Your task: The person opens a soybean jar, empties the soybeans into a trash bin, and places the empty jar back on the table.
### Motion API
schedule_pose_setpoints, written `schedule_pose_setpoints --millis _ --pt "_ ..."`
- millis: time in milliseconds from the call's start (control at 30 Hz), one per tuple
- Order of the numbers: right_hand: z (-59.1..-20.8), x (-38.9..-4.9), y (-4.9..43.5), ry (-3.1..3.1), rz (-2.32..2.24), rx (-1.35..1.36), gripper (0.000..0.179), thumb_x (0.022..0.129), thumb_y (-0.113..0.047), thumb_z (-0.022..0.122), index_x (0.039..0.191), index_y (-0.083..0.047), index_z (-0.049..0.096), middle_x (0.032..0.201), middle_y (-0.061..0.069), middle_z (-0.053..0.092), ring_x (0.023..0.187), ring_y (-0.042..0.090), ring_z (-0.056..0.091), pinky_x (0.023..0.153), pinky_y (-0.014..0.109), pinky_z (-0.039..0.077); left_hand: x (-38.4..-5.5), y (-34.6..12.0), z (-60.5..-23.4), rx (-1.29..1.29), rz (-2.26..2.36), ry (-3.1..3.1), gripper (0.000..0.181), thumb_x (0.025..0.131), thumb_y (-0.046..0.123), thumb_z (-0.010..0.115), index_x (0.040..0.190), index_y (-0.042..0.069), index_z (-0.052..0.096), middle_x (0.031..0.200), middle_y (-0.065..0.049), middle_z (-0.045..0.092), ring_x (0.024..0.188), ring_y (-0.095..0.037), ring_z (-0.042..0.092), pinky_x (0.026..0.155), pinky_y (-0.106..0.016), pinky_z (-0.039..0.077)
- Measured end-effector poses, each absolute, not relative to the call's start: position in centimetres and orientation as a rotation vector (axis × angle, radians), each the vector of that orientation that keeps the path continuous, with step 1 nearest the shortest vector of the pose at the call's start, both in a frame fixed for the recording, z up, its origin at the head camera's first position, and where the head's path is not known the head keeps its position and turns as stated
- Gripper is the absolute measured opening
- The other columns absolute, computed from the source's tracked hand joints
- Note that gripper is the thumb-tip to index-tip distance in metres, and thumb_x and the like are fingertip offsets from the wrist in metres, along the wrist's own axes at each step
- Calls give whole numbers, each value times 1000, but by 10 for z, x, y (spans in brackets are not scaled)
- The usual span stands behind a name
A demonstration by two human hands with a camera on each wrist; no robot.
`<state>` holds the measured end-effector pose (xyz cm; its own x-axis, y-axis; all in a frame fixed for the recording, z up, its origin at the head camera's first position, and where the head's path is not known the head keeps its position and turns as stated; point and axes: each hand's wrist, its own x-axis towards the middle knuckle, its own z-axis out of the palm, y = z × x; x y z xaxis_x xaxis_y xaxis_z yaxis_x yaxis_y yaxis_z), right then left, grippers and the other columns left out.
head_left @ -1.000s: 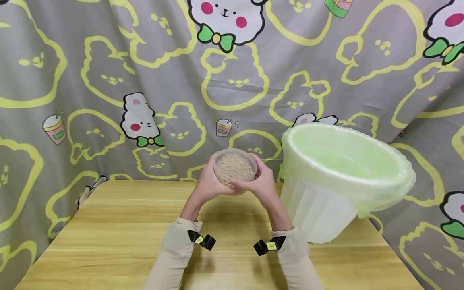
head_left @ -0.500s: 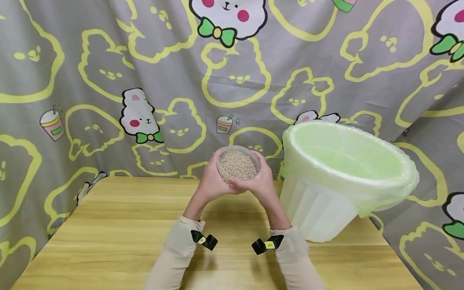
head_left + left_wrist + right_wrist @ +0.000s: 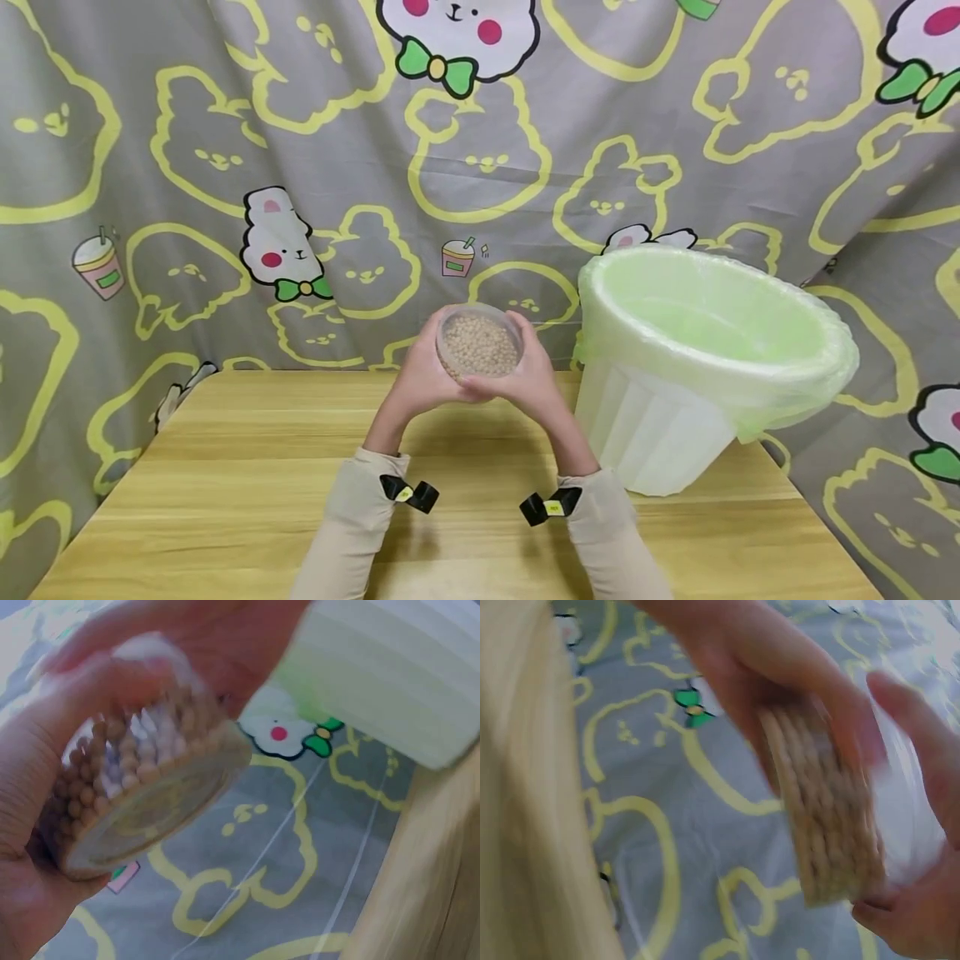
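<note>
At the bottom of the head view, two beige sleeves (image 3: 345, 525) reach in from below, each with a small black device (image 3: 408, 493) at the wrist. Beyond them, at the middle of the frame, the left hand (image 3: 422, 375) and right hand (image 3: 531, 382) grasp a clear round tub (image 3: 480, 309) from opposite sides, fingers curled about its wall, holding it above the wooden table (image 3: 225, 500). Small tan balls (image 3: 482, 344) fill much of it. At right of the frame stands a white bin (image 3: 660, 433) lined with a pale green bag (image 3: 795, 387). Behind everything hangs a grey cartoon-print curtain (image 3: 345, 167).
</note>
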<state>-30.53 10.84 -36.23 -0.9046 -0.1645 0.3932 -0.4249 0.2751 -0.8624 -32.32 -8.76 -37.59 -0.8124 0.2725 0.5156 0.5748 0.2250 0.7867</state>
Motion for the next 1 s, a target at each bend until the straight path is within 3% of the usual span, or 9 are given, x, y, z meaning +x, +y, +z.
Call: schedule_pose_setpoints --millis 167,467,600,733,867,1000 --pt "-363 -304 108 -2324 1637 475 107 61 -29 98 151 -13 42 140 9 57 125 28 57 104 50 49 -323 -85 -376 -789 -1560 -2281 123 52 25 102 156 15 35 146 -8 52 131 -28 53 108 -53 47" --pt "-353 -305 135 -2375 1660 967 108 64 -10 95 155 -15 37 151 9 51 133 32 50 112 55 42 -323 -98 -371 -1153 -1726 -2236 114 55 7 99 152 17 40 141 -7 55 125 -26 55 106 -49 48" --pt "-351 -302 132 -2436 1598 845 116 67 -21 96 161 -21 28 163 6 34 144 31 39 116 59 36 -321 -94 -369 -1030 -1670 -2239 115 55 12 100 153 19 40 143 -5 54 127 -25 54 106 -49 47" --pt "-353 -299 120 -2455 1518 673 122 67 -30 95 164 -19 21 169 6 20 153 31 26 120 60 30 -318 -87 -371 -833 -1529 -2277 120 52 25 102 154 18 39 144 -5 55 129 -26 54 107 -52 47" --pt "-355 -297 111 -2428 1477 574 121 68 -33 95 163 -13 23 165 9 26 149 30 32 120 56 33 -317 -81 -372 -752 -1468 -2293 124 52 33 102 156 18 36 145 -6 53 129 -28 54 106 -53 48" --pt "-356 -296 111 -2393 1498 587 115 68 -29 94 161 -12 29 161 8 33 145 30 38 118 56 37 -318 -83 -375 -792 -1527 -2291 122 52 27 102 155 19 38 144 -6 54 128 -27 55 105 -51 49"
